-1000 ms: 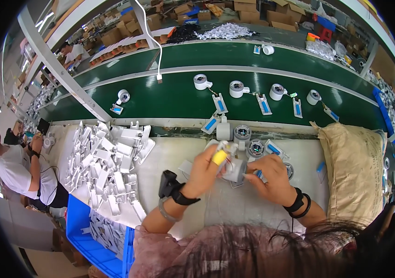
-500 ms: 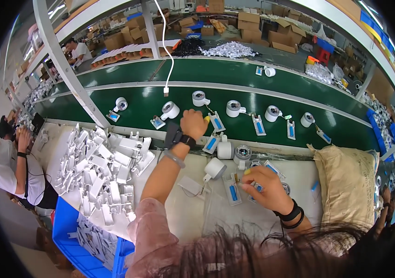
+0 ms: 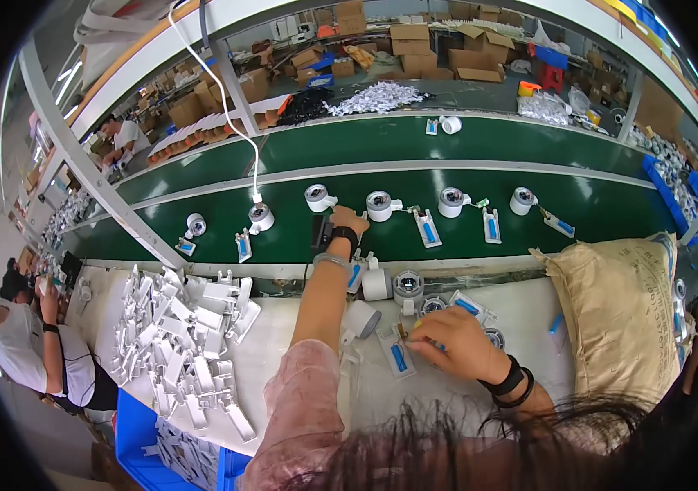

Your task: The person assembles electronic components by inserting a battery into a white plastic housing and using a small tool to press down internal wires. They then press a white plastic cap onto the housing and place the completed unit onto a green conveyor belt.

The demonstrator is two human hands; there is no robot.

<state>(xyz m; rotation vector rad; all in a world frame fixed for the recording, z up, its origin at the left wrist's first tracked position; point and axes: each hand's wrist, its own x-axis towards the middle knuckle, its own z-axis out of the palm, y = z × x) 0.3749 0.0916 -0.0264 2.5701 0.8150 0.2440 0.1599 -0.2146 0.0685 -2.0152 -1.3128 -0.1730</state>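
Note:
My left hand (image 3: 350, 220) reaches over the green conveyor belt, its fingers curled down beside a white round device (image 3: 316, 197) with a clear lens face. What its fingertips touch is hidden. My right hand (image 3: 459, 344) is over the near worktop, thumb and fingers drawn together, with a yellow cover on one fingertip. Just left of those fingers lies a white tray (image 3: 398, 353) holding a blue cylindrical battery. Whatever they pinch is too small to make out. Around it sit more white round heads (image 3: 409, 286) and another battery tray (image 3: 472, 305).
White plastic housings (image 3: 181, 331) are piled on the worktop's left, above a blue bin (image 3: 136, 446) of grey parts. A tan sack (image 3: 619, 319) stands right. Several devices with battery trays lie along the belt. A white cable (image 3: 230, 106) hangs down; a person (image 3: 34, 344) sits left.
The view has shifted, so the belt's devices appear further left. My left hand now covers where a battery tray showed beside it. My right hand has come closer to the near battery tray.

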